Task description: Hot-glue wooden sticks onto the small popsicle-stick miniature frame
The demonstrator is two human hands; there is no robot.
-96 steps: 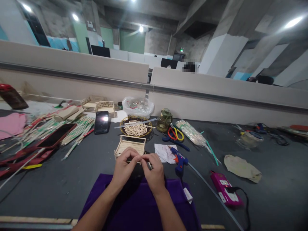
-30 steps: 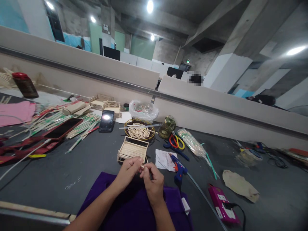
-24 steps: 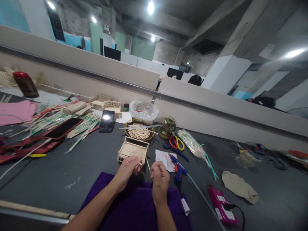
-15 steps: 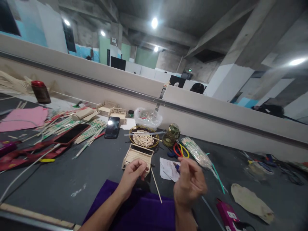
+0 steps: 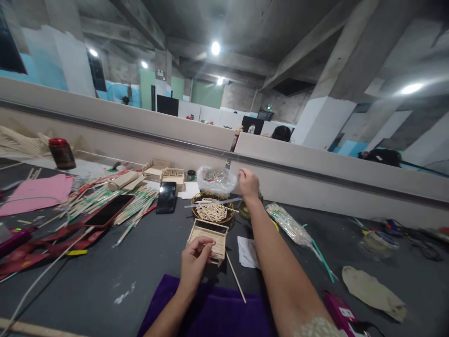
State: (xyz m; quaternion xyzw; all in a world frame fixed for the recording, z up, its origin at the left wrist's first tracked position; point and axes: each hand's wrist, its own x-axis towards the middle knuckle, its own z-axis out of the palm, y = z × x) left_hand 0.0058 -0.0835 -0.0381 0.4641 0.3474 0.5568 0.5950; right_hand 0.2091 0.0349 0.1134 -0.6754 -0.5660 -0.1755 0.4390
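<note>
My left hand point(image 5: 194, 256) is closed in a pinch over the front of a small wooden-stick model point(image 5: 219, 238), with the end of a small pale wooden piece point(image 5: 213, 243) showing at its fingertips. Whether that hand also touches the model cannot be made out. My right hand point(image 5: 249, 183) reaches far forward with curled fingers, above the glass jar point(image 5: 244, 210) and beside a clear plastic bag point(image 5: 224, 181); anything in its fingers is hidden. One long thin stick point(image 5: 235, 277) lies at the model's right. Behind the model stands a basket point(image 5: 230, 217) of short cut sticks point(image 5: 210, 210).
Yellow-handled scissors point(image 5: 274, 226) and white paper point(image 5: 246, 252) lie partly under my right forearm. Phones point(image 5: 166, 196), bundled sticks point(image 5: 136, 201) and pink paper point(image 5: 38, 194) are on the left. A stick pack point(image 5: 289, 224) lies right; purple cloth point(image 5: 210, 309) is in front.
My right hand has moved forward and left, from beside the paper to above the jar. My left hand stays pinched at the model. The camera view has tilted slightly.
</note>
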